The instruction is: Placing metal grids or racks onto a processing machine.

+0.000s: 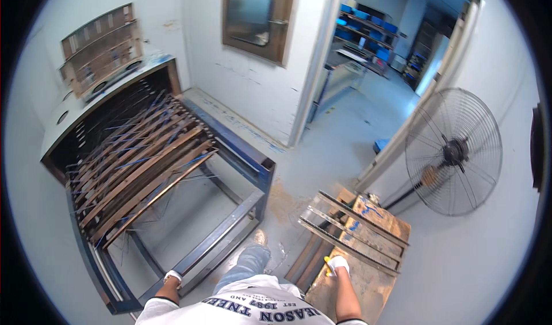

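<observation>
My right hand (338, 263), in a white glove with a yellow patch, grips the near end of a long metal bar (322, 233). The bar belongs to a stack of rusty flat frames (368, 227) lying on a brown wooden platform (368, 290) at my right. My left hand (171, 277), also gloved in white, hangs low beside the near rail of a blue steel frame (230, 233). I cannot make out its fingers. Several long rusty slats (144, 169) lie across that frame, sticking out of a dark oven-like opening (103, 118).
A large pedestal fan (454, 152) stands at the right wall. An open doorway (368, 89) leads to a room with blue shelves. A steel hatch with a window (256, 17) is set in the white wall. My leg in jeans (247, 262) is on the grey floor.
</observation>
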A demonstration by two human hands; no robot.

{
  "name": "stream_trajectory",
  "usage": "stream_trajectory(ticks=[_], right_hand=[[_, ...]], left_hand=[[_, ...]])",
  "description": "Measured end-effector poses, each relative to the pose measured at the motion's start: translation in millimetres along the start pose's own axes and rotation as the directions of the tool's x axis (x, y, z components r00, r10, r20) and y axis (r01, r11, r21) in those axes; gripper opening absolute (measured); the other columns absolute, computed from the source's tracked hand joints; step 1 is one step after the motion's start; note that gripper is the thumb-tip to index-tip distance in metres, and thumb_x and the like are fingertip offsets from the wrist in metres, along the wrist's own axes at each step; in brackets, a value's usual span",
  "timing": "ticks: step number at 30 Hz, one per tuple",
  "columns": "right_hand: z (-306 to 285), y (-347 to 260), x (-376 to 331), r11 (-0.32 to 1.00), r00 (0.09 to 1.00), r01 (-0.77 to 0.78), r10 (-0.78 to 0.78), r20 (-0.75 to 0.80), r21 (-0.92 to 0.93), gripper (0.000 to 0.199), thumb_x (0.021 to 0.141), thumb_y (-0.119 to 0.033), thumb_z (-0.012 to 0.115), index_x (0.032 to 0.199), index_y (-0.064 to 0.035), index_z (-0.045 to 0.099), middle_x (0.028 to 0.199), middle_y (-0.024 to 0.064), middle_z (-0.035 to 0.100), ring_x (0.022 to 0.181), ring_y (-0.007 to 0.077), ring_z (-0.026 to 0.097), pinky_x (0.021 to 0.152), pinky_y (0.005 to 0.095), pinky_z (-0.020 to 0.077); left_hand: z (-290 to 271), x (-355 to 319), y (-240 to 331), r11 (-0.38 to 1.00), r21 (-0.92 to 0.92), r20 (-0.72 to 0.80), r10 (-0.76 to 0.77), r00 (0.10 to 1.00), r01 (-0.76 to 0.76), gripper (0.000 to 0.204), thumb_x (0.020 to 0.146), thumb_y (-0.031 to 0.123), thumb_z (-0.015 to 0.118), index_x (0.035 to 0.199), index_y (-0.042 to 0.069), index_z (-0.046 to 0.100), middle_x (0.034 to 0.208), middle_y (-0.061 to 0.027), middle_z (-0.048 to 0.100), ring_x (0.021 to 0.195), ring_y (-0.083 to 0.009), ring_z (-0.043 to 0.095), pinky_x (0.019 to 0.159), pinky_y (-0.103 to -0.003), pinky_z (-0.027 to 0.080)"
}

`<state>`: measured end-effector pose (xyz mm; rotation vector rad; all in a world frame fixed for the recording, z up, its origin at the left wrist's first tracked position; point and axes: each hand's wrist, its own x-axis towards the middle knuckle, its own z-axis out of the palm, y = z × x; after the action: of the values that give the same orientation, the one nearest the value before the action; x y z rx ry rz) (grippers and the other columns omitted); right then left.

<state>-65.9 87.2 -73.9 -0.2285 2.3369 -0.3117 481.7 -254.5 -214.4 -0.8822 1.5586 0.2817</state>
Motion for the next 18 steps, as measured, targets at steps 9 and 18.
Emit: stream_trajectory(ticks=[9, 18], right_hand=[[28, 53, 75, 0.908, 0.955, -0.264, 0.197, 0.223, 0.325, 0.019, 0.072, -0.023, 0.055, 0.077, -0.0051, 0.053, 0.073, 0.0124, 0.055, 0.057, 0.0288, 0.053, 0.045, 0.0466, 0.0460], [28, 48, 81, 0.914, 0.958, -0.223, 0.140, 0.251, 0.341, 0.016, 0.070, -0.022, 0.058, 0.073, -0.0086, 0.050, 0.059, 0.0126, 0.051, 0.042, 0.0321, 0.047, 0.038, 0.0507, 0.0416]], left_hand=[[-13, -19, 6, 0.773, -0.629, 0.014, -0.102, 0.995, 0.088, 0.076, 0.068, 0.028, 0.053, 0.126, 0.006, 0.009, 0.131, -0.0121, 0.010, 0.121, -0.0276, 0.011, 0.097, -0.038, 0.013], [-10, -14, 6, 0.735, -0.674, -0.004, -0.103, 0.995, 0.073, 0.077, 0.067, 0.028, 0.054, 0.126, 0.006, 0.010, 0.131, -0.0113, 0.009, 0.121, -0.0245, 0.013, 0.097, -0.035, 0.013]])
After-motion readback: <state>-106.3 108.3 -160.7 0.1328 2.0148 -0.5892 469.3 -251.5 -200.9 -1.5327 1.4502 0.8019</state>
